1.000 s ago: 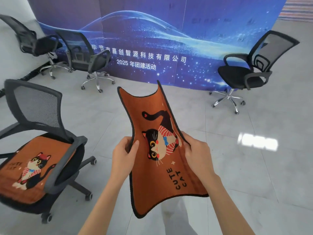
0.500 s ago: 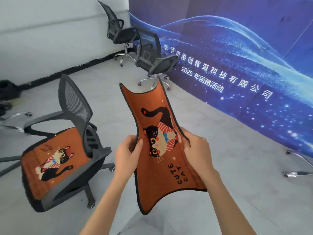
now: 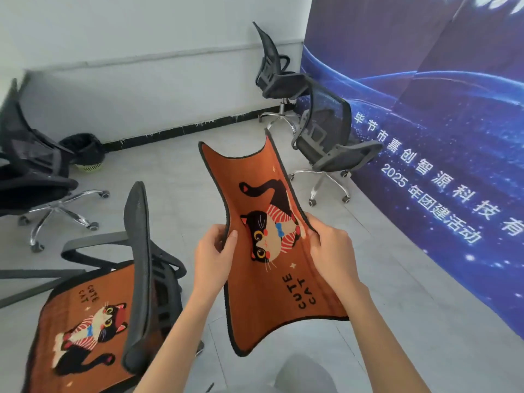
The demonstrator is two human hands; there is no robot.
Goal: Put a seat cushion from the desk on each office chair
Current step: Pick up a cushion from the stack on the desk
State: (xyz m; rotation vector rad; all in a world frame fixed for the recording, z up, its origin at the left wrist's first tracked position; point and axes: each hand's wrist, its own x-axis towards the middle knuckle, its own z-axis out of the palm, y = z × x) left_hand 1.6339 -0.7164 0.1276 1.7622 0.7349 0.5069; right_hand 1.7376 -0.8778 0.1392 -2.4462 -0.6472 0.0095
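Pale grey floor tiles (image 3: 411,321) run from underfoot to a white wall (image 3: 141,66) with a black skirting strip along its base.

Nearest, both bare forearms reach forward. The left hand (image 3: 211,258) pinches the left border of an orange cat-print seat cushion (image 3: 272,251), thumb on the printed face and fingers curled behind. The right hand (image 3: 331,251) has its grip clenched on the opposite border, fingers wrapped over the black piping. The cushion hangs in the air between them, bowed into a trough, its "CUTE CAT" lettering toward the person and its far end rising toward the room.

Just left of the left arm stands a mesh-backed office chair (image 3: 139,265), seen from behind and above; a second, matching cushion (image 3: 85,327) lies flat on its seat.

Farther off at the left edge is another black office chair (image 3: 31,171) with a chrome base and a bare seat. Behind it, against the skirting, sits a waste bin (image 3: 85,154) lined with a black bag; its contents cannot be seen.

Beyond the held cushion, a grey-armed chair (image 3: 331,143) stands close to a blue printed backdrop (image 3: 439,137) bearing white Chinese characters and "2025". One more black chair (image 3: 275,78) stands behind it in the corner where wall and backdrop meet.

Open tiled floor lies between the chairs, widest in the middle.
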